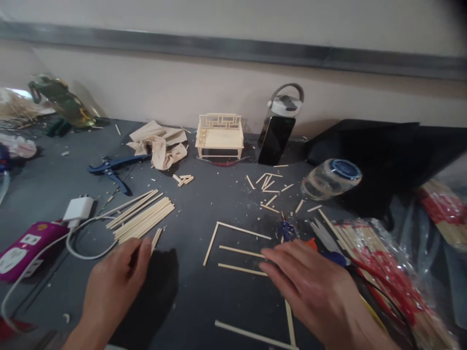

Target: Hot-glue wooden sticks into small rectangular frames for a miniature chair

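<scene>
My left hand (118,279) hovers at the near end of a pile of thin wooden sticks (146,221), its fingers curled in and the thumb close to them. Short stick pieces (156,240) show just beyond the thumb; whether the fingers grip anything is hidden. My right hand (310,287) is palm down with fingers stretched out, over the right ends of two parallel sticks (241,251). Around these lie more sticks in a rough frame: a corner pair (242,230) farther back, a near stick (255,334) and an upright one (290,321) partly under my right hand.
A miniature wooden bench (219,138) stands at the back, near a phone (277,141) leaning on a bottle. Blue cutters (109,170) and crumpled paper (160,143) lie left. A jar (328,179), scissors (324,236) and bagged sticks (386,272) are right. A purple power strip (32,248) trails a cable.
</scene>
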Tool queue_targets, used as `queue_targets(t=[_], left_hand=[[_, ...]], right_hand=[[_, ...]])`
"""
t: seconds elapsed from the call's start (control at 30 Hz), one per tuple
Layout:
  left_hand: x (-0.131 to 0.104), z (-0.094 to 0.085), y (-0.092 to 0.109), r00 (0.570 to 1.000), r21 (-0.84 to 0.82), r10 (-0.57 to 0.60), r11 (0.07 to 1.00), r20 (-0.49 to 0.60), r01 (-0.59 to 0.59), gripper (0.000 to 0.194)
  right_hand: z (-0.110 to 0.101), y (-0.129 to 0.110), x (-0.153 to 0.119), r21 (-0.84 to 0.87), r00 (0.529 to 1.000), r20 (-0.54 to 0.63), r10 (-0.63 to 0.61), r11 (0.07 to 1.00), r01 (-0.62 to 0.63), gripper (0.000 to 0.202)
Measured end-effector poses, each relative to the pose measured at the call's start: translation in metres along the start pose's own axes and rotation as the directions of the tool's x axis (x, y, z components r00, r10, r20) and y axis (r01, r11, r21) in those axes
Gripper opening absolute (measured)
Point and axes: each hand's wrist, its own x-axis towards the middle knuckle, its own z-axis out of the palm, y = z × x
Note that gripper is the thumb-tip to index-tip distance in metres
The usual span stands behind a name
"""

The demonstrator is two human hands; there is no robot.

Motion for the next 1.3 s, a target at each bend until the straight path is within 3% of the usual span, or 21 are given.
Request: queue_targets(t=[0.1, 0.23, 0.53, 0.63, 0.73, 0.87, 1.17, 1.3], left_hand=[[-0.006, -0.003, -0.013, 0.998, 0.085, -0.032, 0.996, 0.047, 0.028, 0.028], [-0.017, -0.005, -0.018, 1.000, 0.077, -0.003, 0.997, 0.007, 0.002, 0.022], [-0.026, 0.002, 0.021, 0.969, -0.130, 0.231, 0.962, -0.091, -0.242, 0.028], [-0.023, 0.000, 0.023, 0.981, -0.093, 0.187, 0.977, -0.055, -0.192, 0.027], [-0.017, -0.005, 0.014, 0.998, 0.000, 0.059, 0.998, 0.029, -0.059, 0.027], [-0.009, -0.007, 0.002, 0.985, 0.128, -0.094, 0.989, 0.144, 0.075, 0.031], [0.009, -0.007, -0.003, 0.945, 0.080, -0.112, 0.993, 0.308, 0.092, 0.026], [0.010, -0.017, 0.004, 0.973, 0.108, -0.054, 0.994, 0.225, 0.030, 0.020]], right_hand=[[-0.006, 0.001, -0.020, -0.022, 0.999, -0.046, 0.015, 1.000, -0.016, 0.024], [-0.010, 0.009, -0.048, -0.078, 0.994, -0.097, 0.056, 0.995, -0.063, 0.030], [-0.004, 0.031, -0.085, -0.163, 0.958, -0.191, 0.213, 0.956, -0.245, 0.019], [-0.001, 0.036, -0.093, -0.137, 0.957, -0.209, 0.201, 0.963, -0.232, 0.019], [0.003, 0.042, -0.100, -0.136, 0.950, -0.231, 0.209, 0.960, -0.244, 0.021], [0.003, 0.046, -0.104, -0.141, 0.945, -0.228, 0.235, 0.952, -0.271, 0.027], [-0.002, 0.046, -0.103, -0.091, 0.916, -0.258, 0.307, 0.936, -0.340, 0.024], [-0.005, 0.035, -0.098, 0.021, 0.908, -0.243, 0.341, 0.938, -0.346, 0.017]])
